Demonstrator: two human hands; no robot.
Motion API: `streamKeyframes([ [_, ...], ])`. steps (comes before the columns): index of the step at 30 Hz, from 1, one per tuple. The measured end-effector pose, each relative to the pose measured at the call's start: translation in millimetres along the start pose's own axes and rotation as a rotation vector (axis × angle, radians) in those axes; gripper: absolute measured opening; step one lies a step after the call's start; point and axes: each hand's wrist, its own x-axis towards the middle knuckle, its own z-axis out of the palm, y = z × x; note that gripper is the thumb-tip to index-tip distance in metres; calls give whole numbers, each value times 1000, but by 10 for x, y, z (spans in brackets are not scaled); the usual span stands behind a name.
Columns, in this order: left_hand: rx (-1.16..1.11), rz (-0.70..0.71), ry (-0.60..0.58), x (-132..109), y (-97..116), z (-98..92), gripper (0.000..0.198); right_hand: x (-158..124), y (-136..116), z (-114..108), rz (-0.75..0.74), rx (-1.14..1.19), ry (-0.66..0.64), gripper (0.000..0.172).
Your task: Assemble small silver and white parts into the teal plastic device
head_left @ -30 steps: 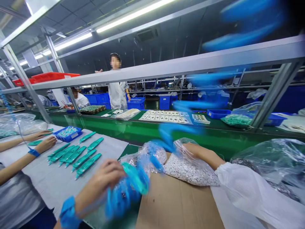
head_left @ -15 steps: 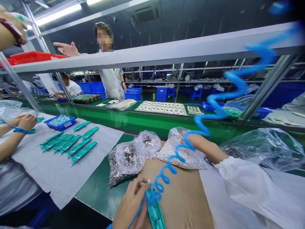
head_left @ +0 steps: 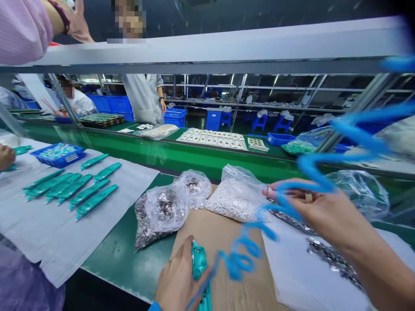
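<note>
My left hand (head_left: 179, 276) is wrapped round a teal plastic casing (head_left: 199, 261) with a pale tip, held over the brown cardboard (head_left: 240, 263). My right hand (head_left: 314, 201), with a ring on one finger, is raised beside the clear bag of small white parts (head_left: 235, 194). Its thumb and fingertips are pinched on what looks like a small white part (head_left: 269, 189). A blue coiled cord (head_left: 248, 246) crosses in front of both hands and partly hides them. Left of the cardboard sits a clear bag of small shiny metal parts (head_left: 162, 211).
Several teal casings (head_left: 74, 188) lie on white sheeting at left, by a blue tray (head_left: 58, 155). Loose metal pieces (head_left: 333, 257) lie under my right forearm. A white shelf beam (head_left: 207, 47) spans overhead. A co-worker's hand (head_left: 78, 23) reaches in at upper left; another person stands beyond the bench.
My right hand has come out of the bag of white parts and moved right, fingertips pinched. The left hand still holds the casing. The view has tilted down and shifted.
</note>
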Motion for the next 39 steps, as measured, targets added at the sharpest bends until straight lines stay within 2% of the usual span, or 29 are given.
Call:
streamKeyframes([
  [3,-52,30,-1,31,7,16,70,-296,4,55,175,261,-98,44],
  [6,-174,78,-41,55,50,-28,58,-571,9,207,286,393,-163,40],
  [10,-263,156,-68,28,174,-73,29,-980,-34,560,409,470,-223,40],
  [14,-335,170,-71,-34,258,-60,18,-1232,-81,954,432,547,-185,45],
  [17,-402,181,-74,-80,267,-59,21,-1272,-68,1154,421,590,-139,47],
  [20,-412,180,-93,-117,261,-77,24,-1278,-24,1255,452,596,-112,48],
  [25,-396,191,-62,-154,286,-100,31,-1288,14,1323,460,642,-164,48],
  [31,-379,190,-121,-169,329,-102,19,-1296,-60,1383,477,658,-183,47],
  [39,-382,230,-87,-170,328,-94,19,-1332,0,1444,456,622,-167,33],
])
